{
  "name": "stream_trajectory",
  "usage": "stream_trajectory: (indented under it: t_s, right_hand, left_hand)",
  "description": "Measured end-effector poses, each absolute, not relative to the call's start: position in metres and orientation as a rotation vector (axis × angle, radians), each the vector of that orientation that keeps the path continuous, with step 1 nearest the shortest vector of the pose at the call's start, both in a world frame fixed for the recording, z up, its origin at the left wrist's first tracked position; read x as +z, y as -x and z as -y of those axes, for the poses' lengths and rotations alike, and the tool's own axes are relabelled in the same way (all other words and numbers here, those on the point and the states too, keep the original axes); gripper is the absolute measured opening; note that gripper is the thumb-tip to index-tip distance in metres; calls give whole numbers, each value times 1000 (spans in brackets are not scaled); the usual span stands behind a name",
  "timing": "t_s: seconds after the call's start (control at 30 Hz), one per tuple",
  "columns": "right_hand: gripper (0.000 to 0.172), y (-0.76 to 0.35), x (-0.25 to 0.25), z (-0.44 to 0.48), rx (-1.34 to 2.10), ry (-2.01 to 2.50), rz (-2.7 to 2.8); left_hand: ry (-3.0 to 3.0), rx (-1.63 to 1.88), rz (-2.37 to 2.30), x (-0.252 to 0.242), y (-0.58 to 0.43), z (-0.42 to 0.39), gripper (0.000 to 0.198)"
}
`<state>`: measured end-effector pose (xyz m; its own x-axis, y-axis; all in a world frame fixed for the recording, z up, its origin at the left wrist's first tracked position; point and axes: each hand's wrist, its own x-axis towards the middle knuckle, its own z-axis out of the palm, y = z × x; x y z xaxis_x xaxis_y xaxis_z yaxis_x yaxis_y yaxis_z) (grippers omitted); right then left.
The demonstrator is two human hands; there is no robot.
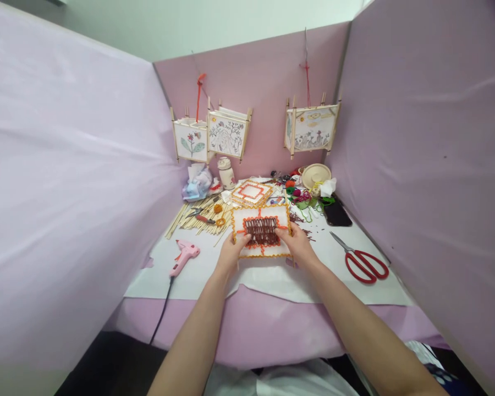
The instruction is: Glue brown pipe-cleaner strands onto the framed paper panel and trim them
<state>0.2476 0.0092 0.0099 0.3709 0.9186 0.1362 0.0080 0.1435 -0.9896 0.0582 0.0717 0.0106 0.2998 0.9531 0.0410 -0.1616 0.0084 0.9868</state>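
Observation:
Between both hands, above the front of the table, is a white rectangular panel (251,214) edged with yellow-orange yarn. A smaller orange yarn frame and a block of dark brown yarn loops (262,231) decorate its face. My left hand (232,250) grips the panel's left edge, its thumb lying on the face by the brown loops. On the opposite edge my right hand (297,246) is closed in the same way, thumb against the brown yarn. The other fingers are mostly hidden behind the panel. Just beyond it lies a similar panel (252,192) with orange diamond-like outlines.
A pink glue gun (184,257) lies left, its cord crossing the table edge. Red-handled scissors (361,261) and a black phone (337,212) are right. Thin sticks (190,220), pliers (202,216), yarn balls (297,193) and a bottle (226,174) sit farther back. Paper lanterns (229,133) hang behind.

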Motion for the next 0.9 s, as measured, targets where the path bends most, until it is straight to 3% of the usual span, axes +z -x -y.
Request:
stream_trajectory:
  t_s: [0.1,0.27,0.33,0.47,0.6,0.7,0.8,0.9]
  right_hand:
    - [43,-246,9,-8,778,1327,1004]
    - [69,-247,2,-9,703,1370,1144]
    - [65,-247,0,-9,705,1372,1155]
    - [50,-248,-3,-8,658,1421,1108]
    - [66,-250,-8,-10,605,1435,1120]
    - [77,-250,-9,-8,289,1414,1193]
    - [61,-242,-6,0,-120,1372,1397]
    - [43,-227,-2,8,-217,1308,1716]
  left_hand:
    - [-1260,1105,-891,3,-60,-66,53]
    - [-1261,1095,-875,7,-52,-59,61]
    - [-1191,1069,-833,9,-51,-58,63]
    - [-1001,980,-745,11,-53,-56,48]
    - [-894,908,-689,11,-54,-55,40]
    - [-832,940,-666,11,-53,-58,36]
    - [-797,1015,-648,9,-53,-61,33]
    - [-795,1074,-621,9,-55,-61,34]
